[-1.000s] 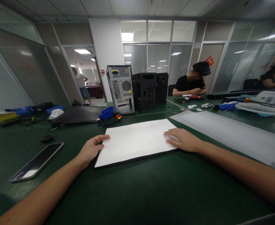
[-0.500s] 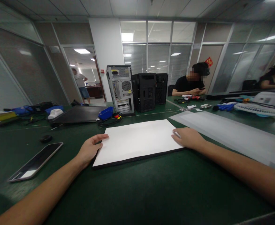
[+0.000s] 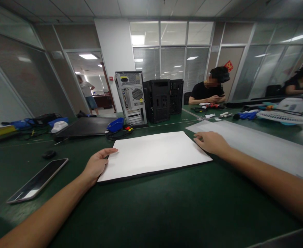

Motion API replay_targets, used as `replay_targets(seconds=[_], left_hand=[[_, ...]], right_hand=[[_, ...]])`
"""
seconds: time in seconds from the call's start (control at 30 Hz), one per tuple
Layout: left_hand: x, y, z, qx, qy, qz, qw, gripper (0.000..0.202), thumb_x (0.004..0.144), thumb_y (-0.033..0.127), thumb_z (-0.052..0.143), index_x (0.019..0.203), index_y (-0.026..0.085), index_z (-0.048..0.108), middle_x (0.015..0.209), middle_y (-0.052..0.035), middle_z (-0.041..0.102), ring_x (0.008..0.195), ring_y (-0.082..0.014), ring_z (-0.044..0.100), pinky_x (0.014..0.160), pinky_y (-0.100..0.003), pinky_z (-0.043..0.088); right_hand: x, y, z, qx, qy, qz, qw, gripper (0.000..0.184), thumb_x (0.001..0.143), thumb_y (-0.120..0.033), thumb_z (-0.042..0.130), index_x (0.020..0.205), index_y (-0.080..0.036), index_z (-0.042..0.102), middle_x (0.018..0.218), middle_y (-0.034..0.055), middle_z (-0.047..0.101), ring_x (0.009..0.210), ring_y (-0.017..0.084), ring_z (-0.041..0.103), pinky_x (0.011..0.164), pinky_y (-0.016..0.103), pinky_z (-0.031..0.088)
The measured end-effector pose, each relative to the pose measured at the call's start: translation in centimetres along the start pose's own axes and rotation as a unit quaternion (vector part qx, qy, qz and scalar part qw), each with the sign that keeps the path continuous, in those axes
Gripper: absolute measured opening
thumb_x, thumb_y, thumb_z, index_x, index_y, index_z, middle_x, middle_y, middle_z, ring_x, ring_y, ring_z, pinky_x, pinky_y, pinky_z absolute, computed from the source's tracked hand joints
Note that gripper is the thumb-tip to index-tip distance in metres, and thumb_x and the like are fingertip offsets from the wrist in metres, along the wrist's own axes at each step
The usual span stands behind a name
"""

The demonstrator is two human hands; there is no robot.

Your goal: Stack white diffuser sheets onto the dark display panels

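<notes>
A flat rectangular panel with a bright white top and a thin black edge lies on the green tabletop in front of me. My left hand grips its left side, index finger stretched over the white surface and thumb at the edge. Beside the right edge is my right hand, its fingers loosely curled and holding nothing I can see. Whether its fingertips touch the panel's edge I cannot tell. A large translucent sheet lies just beyond that hand.
On the left lie a phone and a small black round object. Behind the panel are a dark flat board, a blue container and computer cases. A seated person is across the table, near blue gloves.
My right hand has drawn back from the white surface to just outside the right edge, uncovering the near right corner. The left hand stays on the left edge. The view has shifted slightly.
</notes>
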State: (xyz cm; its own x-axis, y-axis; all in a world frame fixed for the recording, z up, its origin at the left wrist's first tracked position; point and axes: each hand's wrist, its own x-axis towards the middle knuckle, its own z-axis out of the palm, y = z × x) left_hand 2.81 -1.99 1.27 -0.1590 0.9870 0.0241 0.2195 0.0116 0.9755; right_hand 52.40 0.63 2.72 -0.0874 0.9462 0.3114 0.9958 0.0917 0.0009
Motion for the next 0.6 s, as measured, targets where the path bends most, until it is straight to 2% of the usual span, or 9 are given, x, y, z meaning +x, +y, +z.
replay_targets(seconds=[0.1,0.17,0.23,0.33,0.47,0.6], left_hand=[[0.0,-0.1,0.0,-0.012,-0.004,0.000,1.000,0.060,0.054,-0.003,0.049,0.103,0.020,0.074,0.129,-0.0041,0.070,0.092,-0.0188,0.071,0.061,-0.024,0.051],[0.0,-0.2,-0.1,-0.011,-0.006,0.005,1.000,0.059,0.053,-0.002,0.050,0.102,0.021,0.075,0.128,-0.0042,0.070,0.092,-0.0194,0.071,0.061,-0.024,0.052],[0.0,-0.2,-0.1,-0.005,-0.007,0.004,1.000,0.060,0.053,-0.001,0.050,0.102,0.021,0.075,0.129,-0.0041,0.070,0.092,-0.0199,0.071,0.061,-0.025,0.052],[-0.1,-0.1,-0.1,0.007,-0.008,0.006,1.000,0.060,0.053,0.000,0.049,0.102,0.021,0.075,0.130,-0.0039,0.070,0.095,-0.0198,0.070,0.063,-0.025,0.052],[-0.2,0.1,0.0,0.025,-0.002,0.008,1.000,0.060,0.052,0.001,0.048,0.102,0.020,0.075,0.128,-0.0045,0.071,0.091,-0.0213,0.070,0.064,-0.027,0.053],[-0.1,0.1,0.1,0.033,0.004,0.017,0.999,0.058,0.052,0.001,0.048,0.098,0.022,0.076,0.127,-0.0037,0.071,0.107,-0.0232,0.068,0.080,-0.031,0.054]], right_hand=[[1.0,3.7,0.9,-0.062,0.012,0.044,0.997,0.057,0.091,-0.051,0.043,0.135,-0.018,0.058,0.124,0.0168,0.065,0.111,0.035,0.060,0.089,0.047,0.047],[1.5,6.3,1.9,-0.097,-0.015,0.093,0.991,0.066,0.088,-0.056,0.048,0.138,-0.013,0.053,0.129,0.0225,0.060,0.118,0.038,0.055,0.092,0.050,0.046],[1.7,8.5,3.1,-0.103,-0.051,0.172,0.978,0.074,0.087,-0.065,0.045,0.137,-0.012,0.054,0.132,0.0267,0.055,0.121,0.043,0.051,0.091,0.054,0.045],[2.1,10.2,4.5,-0.068,-0.099,0.268,0.956,0.083,0.086,-0.075,0.036,0.135,-0.012,0.056,0.135,0.0308,0.049,0.116,0.046,0.053,0.085,0.058,0.046],[2.3,10.0,4.9,-0.050,-0.127,0.263,0.955,0.079,0.088,-0.073,0.034,0.131,-0.012,0.059,0.128,0.0306,0.055,0.111,0.044,0.058,0.083,0.058,0.047],[2.0,8.8,4.1,-0.078,-0.120,0.207,0.968,0.061,0.095,-0.055,0.034,0.124,-0.012,0.064,0.122,0.0265,0.062,0.107,0.040,0.062,0.084,0.053,0.048]])
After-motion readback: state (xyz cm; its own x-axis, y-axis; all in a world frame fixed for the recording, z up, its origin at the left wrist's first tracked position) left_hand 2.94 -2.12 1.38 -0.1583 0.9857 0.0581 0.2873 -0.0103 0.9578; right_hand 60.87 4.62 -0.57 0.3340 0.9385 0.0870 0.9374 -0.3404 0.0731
